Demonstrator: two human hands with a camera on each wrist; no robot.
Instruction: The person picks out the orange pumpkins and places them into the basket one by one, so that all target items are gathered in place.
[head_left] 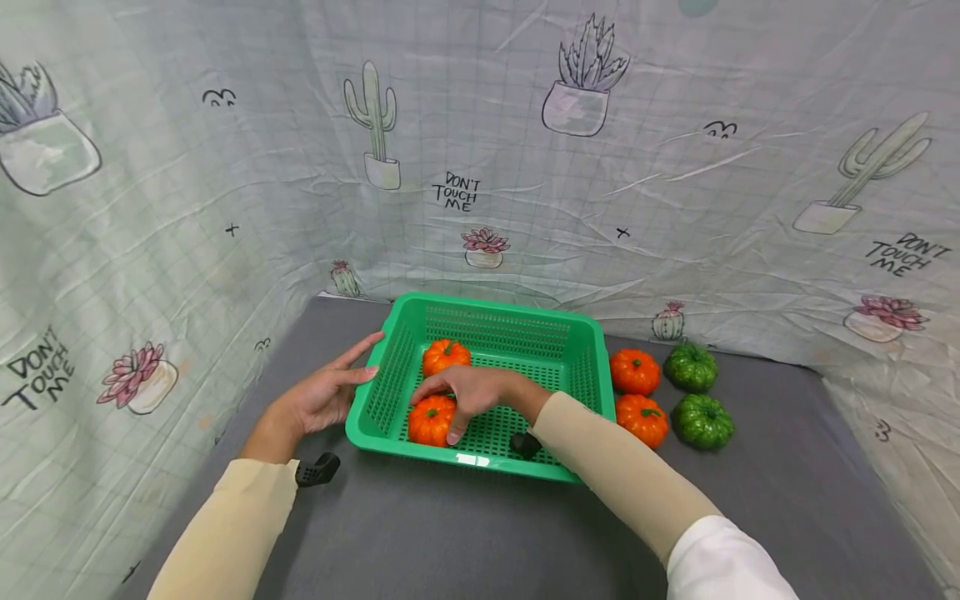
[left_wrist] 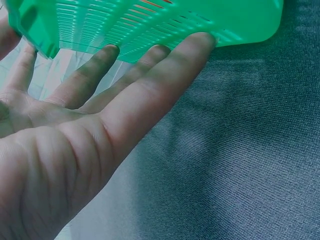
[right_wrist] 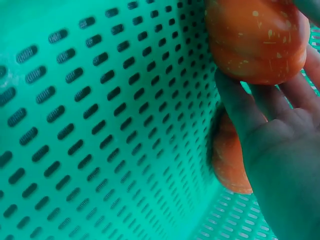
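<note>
A green perforated plastic basket (head_left: 510, 310) stands on the grey surface, with two orange toy pumpkins in its left part. My right hand (head_left: 483, 388) reaches inside and grips the nearer pumpkin (head_left: 431, 422), thumb on one side and fingers round the other. In the right wrist view, that ribbed, glossy pumpkin (right_wrist: 260, 42) lies against the fingers. The other pumpkin (head_left: 446, 356) sits just behind it by the far left corner. My left hand (head_left: 324, 395) is at the basket's left side; the left wrist view shows its straight fingers (left_wrist: 150, 92) touching the outer wall.
Right of the basket are two more orange pumpkins (head_left: 635, 372), one behind the other, with two green ones (head_left: 702, 422) beside them. A cloth backdrop (head_left: 495, 150) printed with potted cacti rises behind and along both sides.
</note>
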